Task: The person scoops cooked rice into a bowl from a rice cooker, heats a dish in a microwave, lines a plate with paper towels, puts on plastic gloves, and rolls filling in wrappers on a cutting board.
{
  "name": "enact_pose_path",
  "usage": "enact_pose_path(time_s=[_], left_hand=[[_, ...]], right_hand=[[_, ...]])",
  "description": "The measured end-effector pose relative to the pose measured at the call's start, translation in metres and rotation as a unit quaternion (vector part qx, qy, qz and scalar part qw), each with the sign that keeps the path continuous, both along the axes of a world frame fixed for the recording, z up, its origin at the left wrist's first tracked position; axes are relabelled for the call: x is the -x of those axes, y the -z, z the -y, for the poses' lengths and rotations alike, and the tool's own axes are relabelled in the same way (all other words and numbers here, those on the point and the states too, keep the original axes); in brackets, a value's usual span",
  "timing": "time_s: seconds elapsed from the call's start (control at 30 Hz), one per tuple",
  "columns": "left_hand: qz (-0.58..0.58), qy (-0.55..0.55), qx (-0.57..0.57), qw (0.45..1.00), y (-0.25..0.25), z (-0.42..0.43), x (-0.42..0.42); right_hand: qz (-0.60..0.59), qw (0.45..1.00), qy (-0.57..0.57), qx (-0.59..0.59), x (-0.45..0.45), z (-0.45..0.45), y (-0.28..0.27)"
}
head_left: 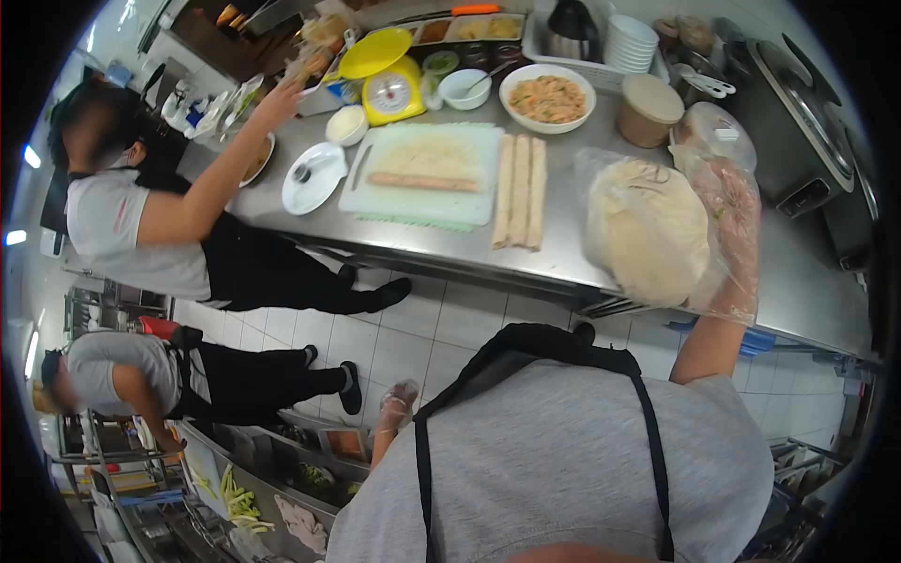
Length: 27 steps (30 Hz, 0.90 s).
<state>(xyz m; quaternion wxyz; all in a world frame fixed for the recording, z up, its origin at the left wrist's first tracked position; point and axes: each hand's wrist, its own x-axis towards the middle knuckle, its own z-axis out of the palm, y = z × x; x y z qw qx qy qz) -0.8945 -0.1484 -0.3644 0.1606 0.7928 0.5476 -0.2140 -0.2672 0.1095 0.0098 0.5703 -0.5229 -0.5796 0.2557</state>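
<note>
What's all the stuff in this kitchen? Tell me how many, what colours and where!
Counter: one, silver, across the upper half
Scale: one, yellow, counter's back
Small bowls: two, white, either side of the scale
Cutting board: one, whitish, in front of the scale
Filling strip: one, pinkish, on the cutting board
Rolls: three, pale, right of the board
Large bowl: one, white, behind the rolls
Round tub: one, brownish, right of the large bowl
Bag: one, clear, pale contents, counter's right
Co-workers: two, light tops, left
Much else is too small or blurred to list.
Left hand: one, clear-gloved, lower middle
Right hand: one, clear-gloved, beside the bag
</note>
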Motion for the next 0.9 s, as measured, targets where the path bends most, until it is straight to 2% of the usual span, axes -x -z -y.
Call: enact_pose_path(time_s=[0.07,0.13,0.23,0.3,0.43,0.53,0.6,0.63,0.67,0.7,0.77,0.8,0.83,0.9], left_hand=[[0.017,-0.044,0.018,0.999,0.007,0.013,0.025],[0.054,-0.128,0.056,0.989,0.013,0.030,0.048],[0.092,-0.207,0.107,0.968,0.021,0.055,0.074],[0.113,-0.232,0.132,0.957,0.027,0.059,0.087],[0.133,-0.228,0.133,0.955,0.046,0.032,0.109],[0.156,-0.185,0.098,0.965,0.064,-0.016,0.121],[0.230,-0.153,0.051,0.960,0.080,-0.054,0.131],[0.308,-0.149,0.021,0.939,0.087,-0.071,0.134],[0.080,-0.043,0.008,0.996,0.069,-0.094,0.129],[0.075,-0.046,0.005,0.996,0.043,-0.113,0.121],[0.157,-0.285,0.021,0.945,-0.031,-0.144,0.089],[0.159,-0.319,0.018,0.934,-0.082,-0.163,0.072],[0.162,-0.351,0.018,0.922,-0.113,-0.176,0.060],[0.289,-0.405,-0.050,0.866,-0.129,-0.195,0.067]], right_hand=[[0.009,0.999,-0.044,-0.009,0.034,0.005,0.001],[0.124,0.990,-0.062,-0.010,0.070,0.012,-0.008],[0.083,0.994,-0.013,0.063,0.126,0.035,-0.034],[0.099,0.993,-0.003,0.057,0.124,0.040,-0.027],[0.167,0.981,0.065,0.074,0.128,0.044,-0.033],[0.156,0.984,0.039,0.076,0.121,0.024,-0.027],[0.140,0.984,0.053,0.098,0.160,0.011,-0.045],[0.130,0.984,0.058,0.111,0.167,0.001,-0.045],[0.119,0.983,0.063,0.123,0.174,-0.009,-0.045],[0.142,0.987,0.017,0.077,0.175,-0.029,-0.037],[0.158,0.987,-0.028,0.032,0.184,-0.062,-0.026],[0.165,0.985,-0.050,0.009,0.198,-0.072,-0.023],[0.174,0.982,-0.070,-0.012,0.212,-0.082,-0.021],[0.281,0.951,-0.120,0.045,0.237,-0.105,-0.017]])
